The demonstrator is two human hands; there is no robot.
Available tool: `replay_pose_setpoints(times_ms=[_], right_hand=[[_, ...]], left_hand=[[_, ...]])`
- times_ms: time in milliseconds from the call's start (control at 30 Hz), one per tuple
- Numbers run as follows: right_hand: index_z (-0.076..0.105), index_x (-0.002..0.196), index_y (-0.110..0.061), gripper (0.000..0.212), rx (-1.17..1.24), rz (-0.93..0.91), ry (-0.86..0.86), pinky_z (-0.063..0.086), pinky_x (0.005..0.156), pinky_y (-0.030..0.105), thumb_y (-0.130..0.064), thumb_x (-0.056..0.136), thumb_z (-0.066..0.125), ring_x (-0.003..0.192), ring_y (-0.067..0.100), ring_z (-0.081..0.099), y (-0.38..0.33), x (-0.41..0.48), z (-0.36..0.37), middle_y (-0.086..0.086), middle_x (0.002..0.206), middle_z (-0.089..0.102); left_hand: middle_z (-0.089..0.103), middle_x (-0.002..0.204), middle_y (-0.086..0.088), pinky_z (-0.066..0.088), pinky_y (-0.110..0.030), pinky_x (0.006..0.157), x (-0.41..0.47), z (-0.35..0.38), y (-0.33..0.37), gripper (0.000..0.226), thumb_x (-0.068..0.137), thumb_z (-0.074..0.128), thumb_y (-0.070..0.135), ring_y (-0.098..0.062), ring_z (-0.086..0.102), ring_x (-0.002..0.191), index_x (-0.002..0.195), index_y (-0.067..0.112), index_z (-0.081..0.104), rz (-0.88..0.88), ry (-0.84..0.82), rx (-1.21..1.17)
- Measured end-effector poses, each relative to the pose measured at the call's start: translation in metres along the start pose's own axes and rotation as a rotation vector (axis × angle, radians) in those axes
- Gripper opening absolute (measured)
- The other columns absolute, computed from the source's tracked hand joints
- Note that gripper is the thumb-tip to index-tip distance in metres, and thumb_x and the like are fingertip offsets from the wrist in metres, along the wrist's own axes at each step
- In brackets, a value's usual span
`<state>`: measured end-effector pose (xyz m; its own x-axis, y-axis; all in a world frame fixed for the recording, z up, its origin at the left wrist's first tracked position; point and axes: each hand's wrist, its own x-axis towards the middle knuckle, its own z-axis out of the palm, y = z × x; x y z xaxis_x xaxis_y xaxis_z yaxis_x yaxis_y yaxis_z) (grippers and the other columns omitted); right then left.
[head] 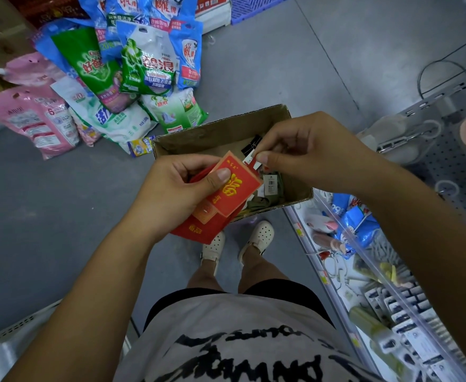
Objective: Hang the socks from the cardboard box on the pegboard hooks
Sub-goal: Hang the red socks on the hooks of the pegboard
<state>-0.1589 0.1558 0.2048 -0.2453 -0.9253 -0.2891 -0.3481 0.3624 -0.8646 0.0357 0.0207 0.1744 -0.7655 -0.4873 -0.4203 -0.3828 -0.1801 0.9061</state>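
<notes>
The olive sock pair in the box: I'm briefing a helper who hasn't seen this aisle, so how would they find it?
Find the open cardboard box on the grey floor, beside the detergent bags. In its near right corner lies the olive sock pair with a small white tag. It is the only green item there; the held socks are red.

A shop: detergent bags heaped on the floor, stocked pegboard shelving.

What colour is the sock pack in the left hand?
Red with gold lettering, held by the left hand; clearest in the head view.
</notes>
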Motion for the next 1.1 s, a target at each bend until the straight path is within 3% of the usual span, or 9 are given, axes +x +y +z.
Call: replay_pose_setpoints(times_ms=[300, 400, 500, 600, 667, 733, 833, 967, 1100], right_hand=[[0.072, 0.094, -0.017, 0.007, 0.024, 0.057, 0.083, 0.061, 0.073, 0.031, -0.022, 0.094, 0.066, 0.086, 0.008, 0.07, 0.029, 0.006, 0.025, -0.009, 0.085, 0.073], [0.074, 0.101, -0.016, 0.012, 0.084, 0.106, 0.034, 0.061, 0.075, 0.027, -0.022, 0.094, 0.066, 0.087, 0.008, 0.072, 0.048, 0.01, 0.036, -0.009, 0.088, 0.075], [0.068, 0.124, -0.012, 0.03, 0.071, 0.201, 0.007, 0.058, 0.074, 0.016, -0.024, 0.099, 0.058, 0.084, -0.001, 0.072, 0.081, 0.026, 0.043, -0.004, 0.1, 0.075], [0.064, 0.129, -0.004, 0.034, 0.066, 0.346, 0.026, 0.05, 0.065, 0.005, -0.021, 0.101, 0.055, 0.078, -0.005, 0.069, 0.126, 0.049, 0.053, 0.008, 0.112, 0.072], [0.066, 0.123, 0.0, 0.031, 0.066, 0.427, 0.012, 0.053, 0.066, 0.009, -0.019, 0.1, 0.058, 0.08, 0.003, 0.071, 0.16, 0.07, 0.064, 0.012, 0.109, 0.072], [0.07, 0.117, -0.001, 0.028, 0.035, 0.483, -0.017, 0.06, 0.078, 0.024, -0.02, 0.098, 0.061, 0.091, 0.02, 0.073, 0.194, 0.093, 0.082, 0.016, 0.106, 0.074], [0.072, 0.112, -0.003, 0.028, -0.082, 0.528, -0.073, 0.056, 0.092, 0.043, -0.025, 0.095, 0.067, 0.096, 0.025, 0.07, 0.233, 0.132, 0.114, 0.014, 0.104, 0.074], [0.068, 0.118, -0.01, 0.033, -0.141, 0.565, -0.128, 0.055, 0.09, 0.036, -0.03, 0.092, 0.069, 0.1, 0.027, 0.068, 0.272, 0.178, 0.161, 0.01, 0.111, 0.071], [0.059, 0.132, -0.02, 0.06, -0.261, 0.448, -0.137, 0.049, 0.095, 0.034, -0.054, 0.084, 0.071, 0.111, 0.02, 0.059, 0.285, 0.206, 0.2, 0.0, 0.122, 0.062]], left_hand=[[0.08, 0.093, 0.005, 0.061, -0.024, 0.071, 0.003, 0.0, -0.014, 0.023, 0.09, 0.07, 0.021, -0.016, 0.077, 0.083, 0.11, 0.03, 0.075, -0.091, -0.083, 0.044], [0.08, 0.094, 0.0, 0.062, -0.028, 0.071, 0.002, 0.002, -0.033, 0.019, 0.091, 0.069, 0.024, -0.019, 0.077, 0.084, 0.109, 0.022, 0.075, -0.184, -0.091, 0.045], [0.08, 0.091, -0.003, 0.059, -0.024, 0.063, 0.003, 0.004, -0.058, 0.012, 0.097, 0.065, 0.022, -0.017, 0.077, 0.078, 0.105, 0.014, 0.07, -0.3, 0.019, -0.05], [0.079, 0.086, 0.005, 0.055, -0.017, 0.056, 0.005, 0.005, -0.084, 0.009, 0.099, 0.061, 0.025, -0.009, 0.076, 0.074, 0.102, 0.018, 0.066, -0.401, 0.189, -0.103], [0.078, 0.08, 0.009, 0.055, -0.018, 0.056, 0.008, 0.003, -0.101, 0.011, 0.098, 0.063, 0.03, -0.007, 0.075, 0.071, 0.1, 0.02, 0.066, -0.425, 0.313, -0.135], [0.078, 0.083, 0.007, 0.056, -0.025, 0.063, 0.011, 0.001, -0.12, 0.016, 0.096, 0.066, 0.037, -0.009, 0.076, 0.074, 0.098, 0.022, 0.067, -0.45, 0.415, -0.135], [0.079, 0.086, 0.006, 0.059, -0.032, 0.07, 0.015, -0.003, -0.143, 0.018, 0.092, 0.069, 0.041, -0.011, 0.076, 0.078, 0.095, 0.023, 0.068, -0.475, 0.518, -0.143], [0.077, 0.075, 0.012, 0.055, -0.016, 0.056, 0.02, -0.004, -0.161, 0.015, 0.092, 0.071, 0.037, -0.005, 0.075, 0.07, 0.09, 0.022, 0.07, -0.491, 0.655, -0.177], [0.075, 0.07, 0.016, 0.052, -0.011, 0.054, 0.024, -0.006, -0.178, 0.012, 0.093, 0.07, 0.033, -0.001, 0.073, 0.068, 0.086, 0.023, 0.072, -0.509, 0.717, -0.188]])
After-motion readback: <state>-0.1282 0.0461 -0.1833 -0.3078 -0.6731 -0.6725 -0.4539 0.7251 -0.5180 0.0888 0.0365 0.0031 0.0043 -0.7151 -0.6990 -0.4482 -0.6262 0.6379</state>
